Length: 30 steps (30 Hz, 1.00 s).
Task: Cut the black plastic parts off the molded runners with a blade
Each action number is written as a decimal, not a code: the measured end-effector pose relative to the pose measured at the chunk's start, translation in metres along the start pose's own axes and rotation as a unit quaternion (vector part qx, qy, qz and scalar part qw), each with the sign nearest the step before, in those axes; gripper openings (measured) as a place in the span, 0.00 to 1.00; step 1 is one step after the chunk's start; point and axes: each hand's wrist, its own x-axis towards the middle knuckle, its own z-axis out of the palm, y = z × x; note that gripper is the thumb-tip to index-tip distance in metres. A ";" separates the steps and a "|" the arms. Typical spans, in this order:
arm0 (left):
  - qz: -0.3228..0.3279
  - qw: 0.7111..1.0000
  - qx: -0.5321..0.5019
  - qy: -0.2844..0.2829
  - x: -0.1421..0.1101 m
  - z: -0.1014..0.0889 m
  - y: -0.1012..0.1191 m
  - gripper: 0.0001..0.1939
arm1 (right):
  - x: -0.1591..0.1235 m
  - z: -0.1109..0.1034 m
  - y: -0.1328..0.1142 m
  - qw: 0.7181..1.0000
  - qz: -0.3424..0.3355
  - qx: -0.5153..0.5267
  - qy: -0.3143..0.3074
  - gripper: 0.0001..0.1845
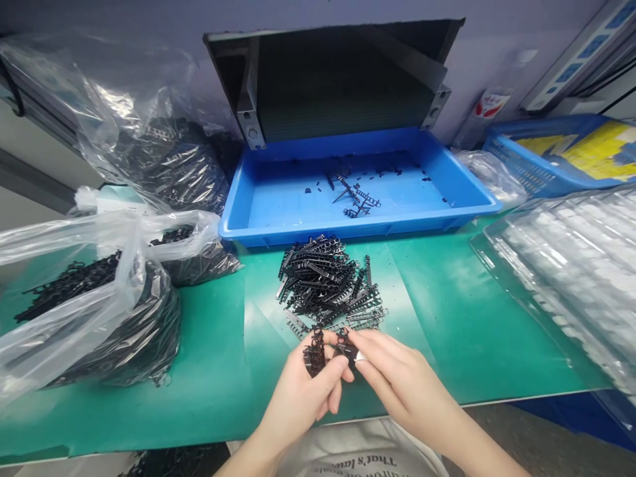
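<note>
My left hand (309, 384) is closed around several black plastic strips (315, 354) with rows of small rings or clips, bunched upright against the palm. Close beside it, my right hand (392, 368) pinches another black plastic piece (344, 344) between thumb and fingers. The fingertips of both hands nearly meet there, and part of that piece is hidden. Just beyond the hands, a heap of the same kind of black strips (320, 275) lies on the green table mat (213, 371).
Behind the heap stands a blue tray (358, 232) with a few black scraps (355, 195). Clear bags of black parts (114, 331) sit at the left. Stacked clear plastic trays (571, 265) are at the right, before a blue basket (527, 162) and a bottle (489, 106).
</note>
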 end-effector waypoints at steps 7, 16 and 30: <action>0.006 1.000 -0.024 0.012 0.001 0.001 0.000 0.11 | 0.002 0.001 -0.001 0.999 -0.025 -0.026 0.024 0.17; 0.016 0.999 -0.029 0.010 -0.001 0.003 -0.002 0.08 | 0.002 0.000 0.000 0.999 -0.035 -0.024 0.013 0.17; 0.022 0.995 -0.017 0.101 -0.002 0.002 -0.005 0.11 | 0.010 0.017 0.001 0.992 -0.005 -0.096 0.076 0.18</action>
